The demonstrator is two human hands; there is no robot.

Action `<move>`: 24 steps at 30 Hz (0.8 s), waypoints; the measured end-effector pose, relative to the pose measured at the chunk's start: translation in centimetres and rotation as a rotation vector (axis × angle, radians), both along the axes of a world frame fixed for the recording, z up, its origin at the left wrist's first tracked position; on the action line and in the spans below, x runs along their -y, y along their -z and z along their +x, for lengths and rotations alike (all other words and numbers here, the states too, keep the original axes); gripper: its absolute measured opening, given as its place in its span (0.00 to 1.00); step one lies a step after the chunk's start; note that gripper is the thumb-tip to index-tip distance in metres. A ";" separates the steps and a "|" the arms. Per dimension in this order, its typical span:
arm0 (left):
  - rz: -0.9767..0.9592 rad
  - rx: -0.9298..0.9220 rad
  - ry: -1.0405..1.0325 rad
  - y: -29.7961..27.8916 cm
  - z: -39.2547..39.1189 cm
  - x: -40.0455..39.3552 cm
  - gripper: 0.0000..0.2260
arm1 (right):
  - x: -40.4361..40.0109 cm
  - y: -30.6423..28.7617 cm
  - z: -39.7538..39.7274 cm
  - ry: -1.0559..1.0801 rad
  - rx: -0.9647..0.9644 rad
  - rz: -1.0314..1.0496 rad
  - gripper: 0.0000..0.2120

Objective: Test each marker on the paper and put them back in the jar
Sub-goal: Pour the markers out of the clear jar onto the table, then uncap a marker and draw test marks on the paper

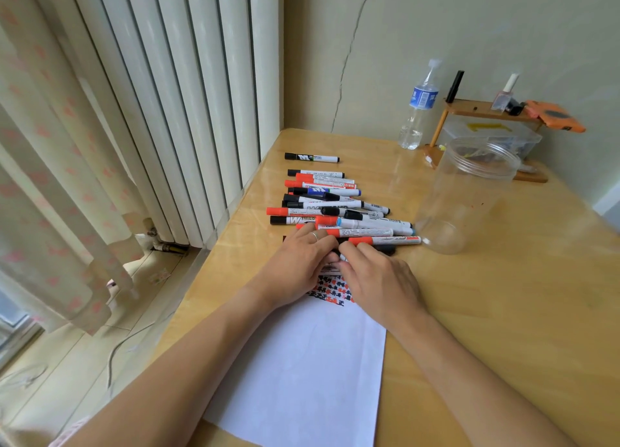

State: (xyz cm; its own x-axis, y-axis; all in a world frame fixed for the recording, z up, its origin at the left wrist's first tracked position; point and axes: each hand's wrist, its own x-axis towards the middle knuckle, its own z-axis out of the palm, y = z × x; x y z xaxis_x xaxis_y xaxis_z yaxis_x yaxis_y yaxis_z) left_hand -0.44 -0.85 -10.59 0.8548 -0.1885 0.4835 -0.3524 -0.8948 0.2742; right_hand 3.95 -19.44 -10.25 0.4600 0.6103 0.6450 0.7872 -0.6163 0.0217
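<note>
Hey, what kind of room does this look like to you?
Probably a room at home, maybe a bedroom or study corner: a wooden desk against the wall, a tall white radiator with a patterned curtain beside it, and a small shelf holding nail polish.

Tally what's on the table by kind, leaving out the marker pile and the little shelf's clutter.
Clear jar: 1
Water bottle: 1
Sheet of paper: 1
Marker lying apart from the pile: 1
Total: 4
</note>
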 end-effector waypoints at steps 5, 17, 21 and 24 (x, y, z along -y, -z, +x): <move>-0.036 -0.003 0.037 -0.1 0.1 -0.1 0.15 | -0.1 -0.4 -0.2 0.003 -0.049 -0.011 0.12; -0.266 0.010 0.017 -2.1 -1.8 -1.9 0.08 | 0.2 0.1 0.9 0.064 -0.148 0.055 0.13; -0.243 -0.061 0.123 -2.7 -2.3 -1.6 0.05 | 0.2 0.0 1.1 0.079 -0.232 0.073 0.07; -0.169 -0.126 0.175 -2.5 -2.2 -1.6 0.07 | 0.3 -0.1 1.0 0.085 -0.261 0.079 0.07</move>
